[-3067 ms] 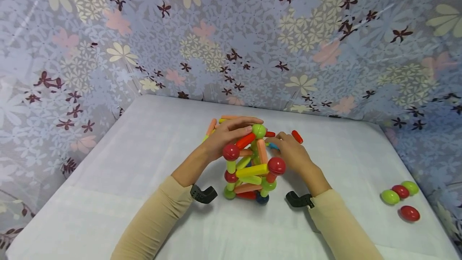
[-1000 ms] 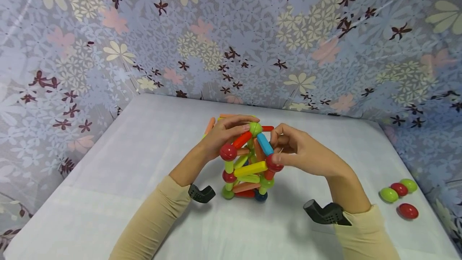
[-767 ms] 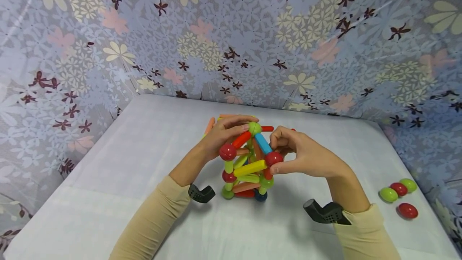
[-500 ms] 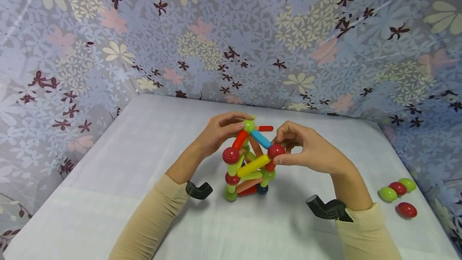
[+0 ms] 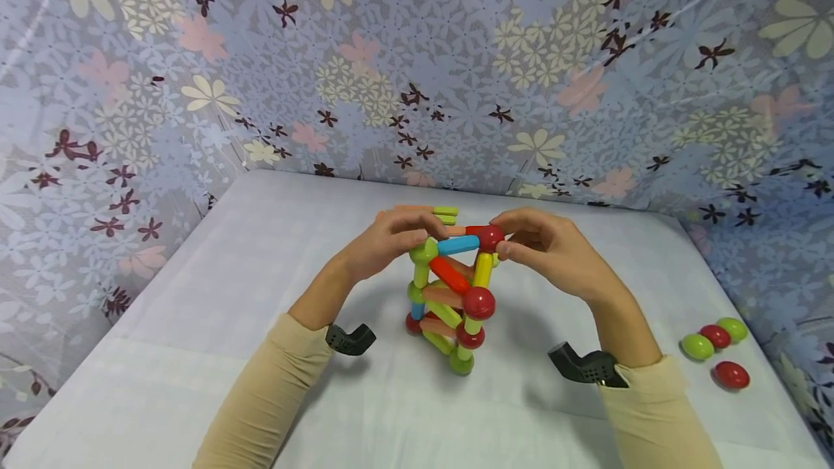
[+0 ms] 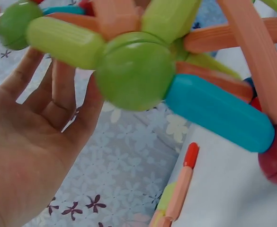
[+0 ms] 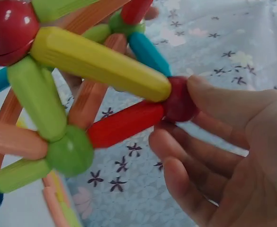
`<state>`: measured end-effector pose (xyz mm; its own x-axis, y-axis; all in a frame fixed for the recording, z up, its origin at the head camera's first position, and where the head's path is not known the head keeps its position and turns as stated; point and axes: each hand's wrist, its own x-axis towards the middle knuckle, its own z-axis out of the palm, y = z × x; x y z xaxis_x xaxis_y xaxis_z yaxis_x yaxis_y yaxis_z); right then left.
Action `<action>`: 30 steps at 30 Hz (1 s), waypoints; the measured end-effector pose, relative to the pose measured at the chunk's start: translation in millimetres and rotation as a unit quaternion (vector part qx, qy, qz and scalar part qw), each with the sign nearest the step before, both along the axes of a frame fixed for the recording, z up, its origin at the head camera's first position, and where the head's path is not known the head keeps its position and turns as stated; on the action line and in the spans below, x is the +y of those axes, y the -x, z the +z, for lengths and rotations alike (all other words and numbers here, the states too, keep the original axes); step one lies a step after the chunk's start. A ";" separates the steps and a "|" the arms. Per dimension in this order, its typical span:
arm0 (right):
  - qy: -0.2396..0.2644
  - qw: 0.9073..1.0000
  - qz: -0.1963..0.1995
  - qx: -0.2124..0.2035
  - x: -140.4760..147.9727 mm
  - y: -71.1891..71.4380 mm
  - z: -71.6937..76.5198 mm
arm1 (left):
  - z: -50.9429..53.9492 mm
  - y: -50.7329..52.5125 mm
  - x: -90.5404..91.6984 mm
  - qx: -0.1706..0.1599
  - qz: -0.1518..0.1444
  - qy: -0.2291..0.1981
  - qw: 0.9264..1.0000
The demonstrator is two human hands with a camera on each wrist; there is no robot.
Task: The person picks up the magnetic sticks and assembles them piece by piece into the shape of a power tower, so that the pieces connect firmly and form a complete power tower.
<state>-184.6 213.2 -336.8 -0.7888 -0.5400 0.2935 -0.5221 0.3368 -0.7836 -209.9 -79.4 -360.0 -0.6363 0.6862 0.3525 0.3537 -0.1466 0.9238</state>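
A tall frame of coloured sticks and balls stands between the hands. In the head view the left hand (image 5: 381,248) holds the green ball (image 5: 423,250) at its top left corner. The right hand (image 5: 554,250) pinches the red ball (image 5: 490,238) at the top right; a blue stick (image 5: 458,245) joins these two balls. A red stick and a yellow stick run to another red ball (image 5: 479,303) in front. In the right wrist view, thumb and fingers of the right hand (image 7: 242,137) grip the red ball (image 7: 181,99). The left wrist view shows the left hand (image 6: 43,132) beside the green ball (image 6: 19,26).
Behind the frame, loose green sticks (image 5: 446,216) and orange ones lie on the white table (image 5: 163,324). At the right are green balls (image 5: 697,347) and red balls (image 5: 731,375). A flowered cloth (image 5: 417,56) hangs behind the table.
The frame has turned between the hands: its green top ball moved left and nearer, the right red ball moved back and up, the front red ball swung right. The right hand went from behind it to the red ball.
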 end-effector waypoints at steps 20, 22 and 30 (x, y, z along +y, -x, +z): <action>-0.241 0.959 -0.148 -0.012 1.3 57.1 -92.8 | 0.3 -8.6 12.1 -0.014 -0.068 -0.014 0.997; -0.159 0.977 -0.116 -0.077 6.1 53.2 -76.4 | 0.8 -8.7 12.3 -0.014 -0.076 -0.016 0.997; 0.056 0.997 -0.012 -0.056 18.1 2.5 4.3 | 0.7 -8.3 14.1 -0.022 -0.097 -0.021 0.995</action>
